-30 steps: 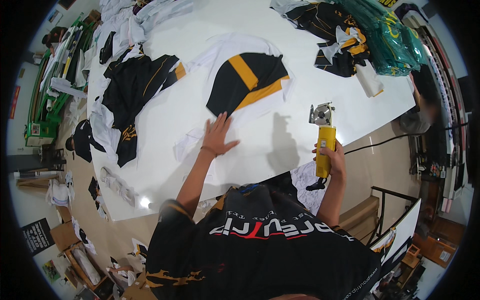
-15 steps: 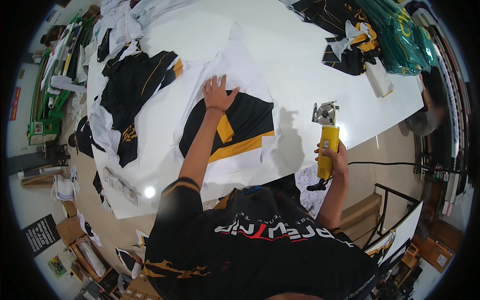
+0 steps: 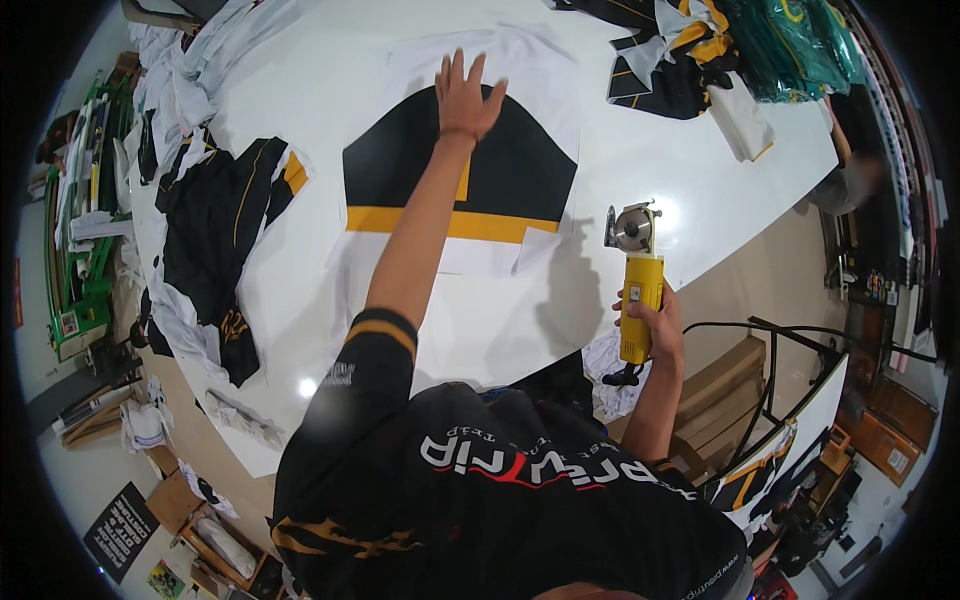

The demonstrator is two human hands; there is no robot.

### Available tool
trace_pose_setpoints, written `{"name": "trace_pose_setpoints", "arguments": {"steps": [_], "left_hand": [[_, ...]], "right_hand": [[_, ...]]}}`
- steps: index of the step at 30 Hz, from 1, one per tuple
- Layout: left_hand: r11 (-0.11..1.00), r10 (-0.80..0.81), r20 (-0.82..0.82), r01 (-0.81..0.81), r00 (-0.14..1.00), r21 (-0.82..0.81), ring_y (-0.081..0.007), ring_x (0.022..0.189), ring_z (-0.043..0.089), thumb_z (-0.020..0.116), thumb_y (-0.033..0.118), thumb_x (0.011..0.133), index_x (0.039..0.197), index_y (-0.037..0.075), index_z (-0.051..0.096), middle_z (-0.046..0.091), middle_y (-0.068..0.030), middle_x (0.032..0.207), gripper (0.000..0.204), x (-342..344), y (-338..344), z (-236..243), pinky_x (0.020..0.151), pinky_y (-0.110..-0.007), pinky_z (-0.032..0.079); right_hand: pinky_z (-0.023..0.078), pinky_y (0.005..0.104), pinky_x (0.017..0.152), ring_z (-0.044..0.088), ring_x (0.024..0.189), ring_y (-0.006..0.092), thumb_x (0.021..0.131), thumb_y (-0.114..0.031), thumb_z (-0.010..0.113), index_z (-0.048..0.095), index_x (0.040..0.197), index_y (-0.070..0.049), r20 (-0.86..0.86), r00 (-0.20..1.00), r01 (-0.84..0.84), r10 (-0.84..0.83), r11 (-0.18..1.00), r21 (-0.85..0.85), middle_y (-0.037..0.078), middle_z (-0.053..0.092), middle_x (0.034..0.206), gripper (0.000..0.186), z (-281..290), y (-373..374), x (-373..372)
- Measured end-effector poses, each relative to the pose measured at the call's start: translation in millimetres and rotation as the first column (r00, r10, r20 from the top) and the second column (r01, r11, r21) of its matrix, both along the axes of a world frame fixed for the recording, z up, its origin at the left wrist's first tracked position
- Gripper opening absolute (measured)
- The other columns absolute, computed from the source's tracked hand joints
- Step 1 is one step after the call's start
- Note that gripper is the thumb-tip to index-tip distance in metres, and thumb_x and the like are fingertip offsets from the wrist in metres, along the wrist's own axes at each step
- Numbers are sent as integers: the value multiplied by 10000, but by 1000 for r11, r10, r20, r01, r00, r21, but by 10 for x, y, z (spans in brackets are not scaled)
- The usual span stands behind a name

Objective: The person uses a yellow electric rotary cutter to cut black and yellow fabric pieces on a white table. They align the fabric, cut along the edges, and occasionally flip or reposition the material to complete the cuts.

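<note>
Left hand: the bare left hand (image 3: 464,108) is reaching far across the table, its fingers spreading apart and pointing away from the person; it is holding nothing, and whether the palm is pressing down is hard to tell.
Black panel: a dome-shaped black fabric panel with orange stripes (image 3: 520,160) is lying flat in the middle of the table, its curved edge facing away; the left hand is covering part of the top and the forearm is crossing the lower band.
White margin: thin white cloth (image 3: 550,90) is showing around the panel, with a corner near the lower right folding over.
Right hand: the bare right hand (image 3: 655,325) is gripping the cutter, its fingers clamping around the casing.
Cutter: a yellow handheld cutter with a round metal blade (image 3: 642,310) is pointing away from the person, right of the panel and well apart from it.
Cord: a black cable (image 3: 800,328) is running off to the right.
Table: a large glossy white tabletop (image 3: 600,130) is carrying everything being laid out.
Left side: a crumpled heap of black, orange-trimmed cloth (image 3: 205,220) is resting there.
Far right: a shiny green plastic-wrapped bundle (image 3: 790,50) is sitting beside more black cloth (image 3: 665,92).
</note>
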State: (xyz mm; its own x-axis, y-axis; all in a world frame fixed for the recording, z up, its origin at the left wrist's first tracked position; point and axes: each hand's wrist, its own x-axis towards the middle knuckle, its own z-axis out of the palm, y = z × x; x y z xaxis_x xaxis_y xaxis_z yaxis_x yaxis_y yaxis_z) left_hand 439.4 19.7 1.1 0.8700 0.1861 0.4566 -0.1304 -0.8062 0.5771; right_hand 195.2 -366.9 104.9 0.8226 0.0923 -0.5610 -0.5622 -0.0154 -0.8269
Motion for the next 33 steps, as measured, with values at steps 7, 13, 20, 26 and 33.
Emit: {"name": "trace_pose_setpoints", "arguments": {"steps": [7, 13, 20, 26, 33], "left_hand": [[912, -71, -411, 226, 909, 342, -455, 1580, 131, 634, 697, 901, 1642, 175, 344, 168, -237, 1712, 952, -2444, -499, -194, 1239, -644, 147], [937, 65, -577, 149, 814, 316, -491, 1584, 42, 656, 825, 785, 1651, 191, 325, 117, -253, 1721, 1123, -3251, -351, 13, 1240, -670, 63], [960, -11, -527, 157, 850, 233, -474, 1588, 63, 702, 716, 832, 1616, 116, 368, 143, -236, 1719, 1042, -4139, -344, -61, 1233, -687, 74], [972, -138, -306, 188, 942, 138, -433, 1506, 323, 764, 414, 893, 1420, 63, 590, 418, -229, 1578, 657, -4449, -431, -177, 1228, -619, 233], [984, -139, -112, 150, 984, 91, -369, 1403, 474, 775, 252, 900, 1229, 35, 698, 561, -196, 1435, 401, -4443, -390, -231, 1194, -534, 359]], "right_hand": [[635, 405, 679, 725, 851, 289, 754, 5, 676, 513, 1354, 38, 10, 998, -68, 68, 998, -8, 201, 670, 1059, 623, -54, -50, 120], [596, 379, 760, 700, 871, 243, 733, -30, 733, 573, 1301, 29, 0, 981, -187, 192, 954, -236, 138, 681, 1019, 594, -87, -50, 26], [560, 368, 821, 691, 910, 246, 727, -62, 755, 596, 1259, 26, -21, 911, -374, 413, 802, -465, 141, 694, 1036, 562, 1, -100, -356], [560, 433, 861, 717, 968, 364, 746, -152, 770, 547, 1297, 25, 33, 821, -410, 570, 629, -661, 230, 714, 1071, 620, -102, -78, -508], [564, 470, 905, 714, 1022, 430, 739, -215, 774, 508, 1310, 14, -37, 788, -439, 615, 519, -734, 280, 714, 1096, 670, -220, 57, -280]]}}
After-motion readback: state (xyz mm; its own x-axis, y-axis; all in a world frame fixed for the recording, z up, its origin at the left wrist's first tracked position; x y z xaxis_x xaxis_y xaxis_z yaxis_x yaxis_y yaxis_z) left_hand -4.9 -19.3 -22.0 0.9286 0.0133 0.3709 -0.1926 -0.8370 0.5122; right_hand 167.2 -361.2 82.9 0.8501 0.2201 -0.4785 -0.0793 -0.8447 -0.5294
